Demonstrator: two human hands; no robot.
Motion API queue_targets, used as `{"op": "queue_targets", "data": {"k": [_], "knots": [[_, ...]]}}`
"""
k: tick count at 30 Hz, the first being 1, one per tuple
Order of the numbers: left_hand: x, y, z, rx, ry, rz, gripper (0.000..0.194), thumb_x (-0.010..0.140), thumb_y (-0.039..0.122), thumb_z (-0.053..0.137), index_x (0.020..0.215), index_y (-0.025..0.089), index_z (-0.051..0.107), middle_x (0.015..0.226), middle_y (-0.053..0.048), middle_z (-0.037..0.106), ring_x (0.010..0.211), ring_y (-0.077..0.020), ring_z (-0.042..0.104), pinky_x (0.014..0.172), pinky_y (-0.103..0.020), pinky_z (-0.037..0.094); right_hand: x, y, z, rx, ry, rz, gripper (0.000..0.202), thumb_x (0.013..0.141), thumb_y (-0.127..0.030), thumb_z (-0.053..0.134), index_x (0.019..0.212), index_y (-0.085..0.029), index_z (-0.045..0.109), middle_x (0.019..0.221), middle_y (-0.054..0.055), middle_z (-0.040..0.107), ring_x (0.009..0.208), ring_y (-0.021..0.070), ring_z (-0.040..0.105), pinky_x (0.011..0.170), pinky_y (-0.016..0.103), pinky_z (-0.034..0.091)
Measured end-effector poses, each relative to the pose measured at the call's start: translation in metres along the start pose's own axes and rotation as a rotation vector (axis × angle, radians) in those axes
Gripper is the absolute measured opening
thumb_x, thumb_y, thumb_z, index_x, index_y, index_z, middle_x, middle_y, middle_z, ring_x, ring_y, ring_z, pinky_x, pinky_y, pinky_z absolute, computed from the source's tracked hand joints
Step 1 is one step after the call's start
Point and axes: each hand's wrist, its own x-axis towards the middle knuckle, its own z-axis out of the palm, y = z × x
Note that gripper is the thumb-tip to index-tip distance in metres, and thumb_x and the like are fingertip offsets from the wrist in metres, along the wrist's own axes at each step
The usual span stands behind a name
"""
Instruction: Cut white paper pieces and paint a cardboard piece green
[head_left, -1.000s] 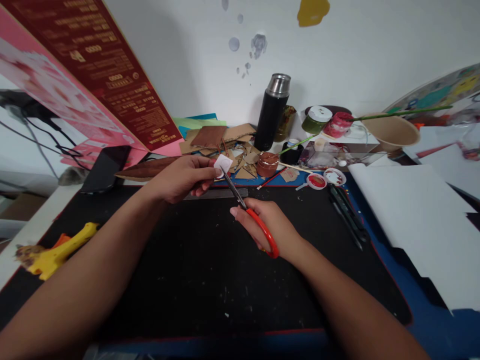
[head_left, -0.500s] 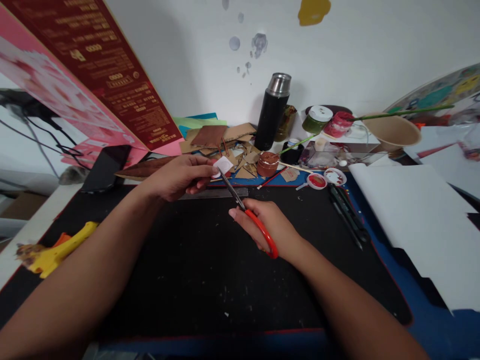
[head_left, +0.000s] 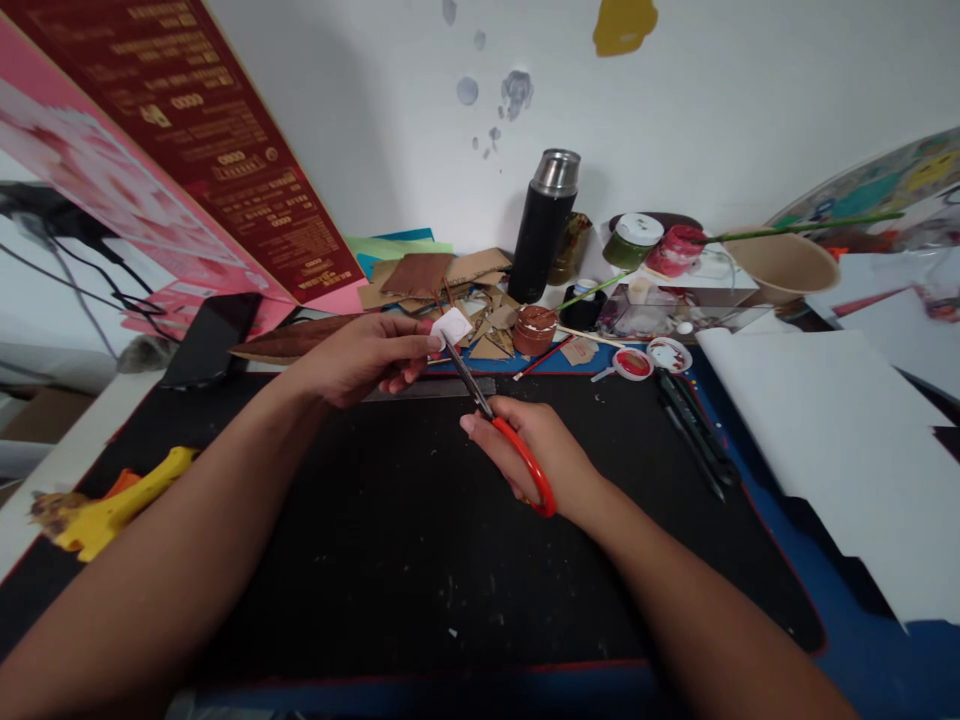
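Left hand (head_left: 371,355): fingers pinching white paper (head_left: 456,325), front-left of the black flask (head_left: 541,240)
Right hand (head_left: 544,450): fingers curled around red-handled scissors (head_left: 529,462), in front of the flask
Blades (head_left: 469,378): at the paper's edge

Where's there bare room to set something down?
Two patches of flat black mat: the larger between red-handled metal scissors and red front edge, with tiny pale scraps; the smaller between the right hand and long dark tools. Crowded back: torn brown cardboard pieces, a round brown paint jar, a black cylindrical flask.
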Motion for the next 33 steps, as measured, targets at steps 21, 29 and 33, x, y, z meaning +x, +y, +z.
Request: {"op": "queue_targets", "data": {"k": [21,29,33], "knots": [[-0.002,0.005,0.011,0.002,0.066,-0.019,0.024,0.085,0.028,0.075,0.07,0.02,0.058,0.051,0.005,0.055,0.038,-0.0065,0.045,0.037,-0.016,0.03,-0.001,0.001,0.0,0.014,-0.028,0.057,0.042,0.105,-0.054,0.059,0.077,-0.024,0.052,0.048,-0.008,0.047,0.04,0.0104,0.047,0.044,0.023,0.033],[0.0,0.002,0.007,-0.008,0.041,0.003,0.023,0.082,0.031,0.076,0.07,0.021,0.06,0.05,0.005,0.053,0.039,-0.0069,0.043,0.036,-0.018,0.028,0.0,-0.001,-0.002,-0.026,-0.025,0.04,0.044,0.105,-0.054,0.058,0.074,-0.024,0.049,0.05,-0.006,0.046,0.044,0.0111,0.047,0.047,0.025,0.034],[0.001,0.0,0.005,-0.011,0.039,0.001,0.022,0.082,0.031,0.076,0.071,0.021,0.06,0.051,0.005,0.052,0.039,-0.0073,0.043,0.036,-0.019,0.028,-0.001,0.0,-0.001,-0.021,-0.043,0.048,0.044,0.106,-0.056,0.058,0.076,-0.024,0.049,0.051,-0.006,0.046,0.043,0.0111,0.047,0.046,0.025,0.034]]}}
